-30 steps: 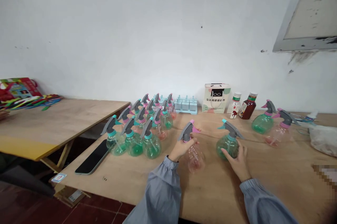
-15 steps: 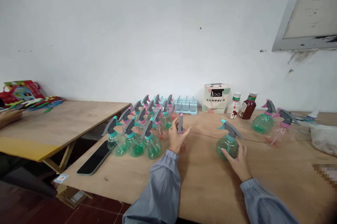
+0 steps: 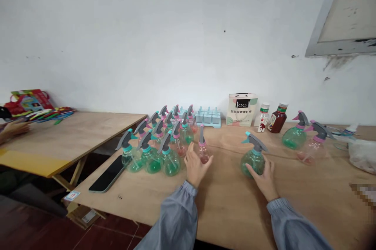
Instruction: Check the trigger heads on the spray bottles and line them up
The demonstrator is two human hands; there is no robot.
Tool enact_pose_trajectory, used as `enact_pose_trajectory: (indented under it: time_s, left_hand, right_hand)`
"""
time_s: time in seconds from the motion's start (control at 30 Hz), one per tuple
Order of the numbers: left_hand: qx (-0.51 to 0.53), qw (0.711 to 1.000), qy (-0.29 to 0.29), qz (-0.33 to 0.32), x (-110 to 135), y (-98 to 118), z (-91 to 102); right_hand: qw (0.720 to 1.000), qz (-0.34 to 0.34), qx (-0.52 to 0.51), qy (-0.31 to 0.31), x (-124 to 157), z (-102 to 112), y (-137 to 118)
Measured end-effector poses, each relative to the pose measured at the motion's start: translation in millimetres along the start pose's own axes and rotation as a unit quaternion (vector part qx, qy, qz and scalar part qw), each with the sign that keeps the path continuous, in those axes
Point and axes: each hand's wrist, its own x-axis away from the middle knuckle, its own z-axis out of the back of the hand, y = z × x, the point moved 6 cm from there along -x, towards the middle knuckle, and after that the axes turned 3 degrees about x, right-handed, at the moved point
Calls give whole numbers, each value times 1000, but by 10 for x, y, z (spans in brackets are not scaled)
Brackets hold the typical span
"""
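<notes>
Already, most of the bottles are grouped: about a dozen spray bottles stand in close green and pink rows, left of the frame's centre. A pink bottle stands upright at the centre, near those rows; the left hand is spread beside it, seemingly not gripping, though contact is hard to tell. Right of centre, the right hand grasps a green bottle. Two untouched bottles remain apart, toward the right edge.

Wooden table under spray bottles, phone, paper bag.
</notes>
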Motion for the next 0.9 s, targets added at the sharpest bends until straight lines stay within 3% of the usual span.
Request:
enact_pose_trajectory:
  time_s: [0.13, 0.27, 0.53, 0.7, 0.9]
  left_hand:
    - [-6, 998, -69, 14, 4, -105, -218]
    - [-13, 997, -79, -5, -372, -116, -513]
    - [-97, 988, -99, 73, -1065, -164, -1090]
    - [-88, 988, -89, 94, -1265, -197, -1206]
    - [-62, 989, -89, 96, -1379, -153, -1168]
  right_hand:
    - [1000, -8, -7, 0, -6, -9, -22]
    - [1000, -24, -12, -5, 0, -12, -8]
    - [1000, -4, -18, 0, 43, -38, -22]
    - [995, -51, -80, -20, 102, -142, 103]
    - [994, -52, -88, -39, 154, -205, 108]
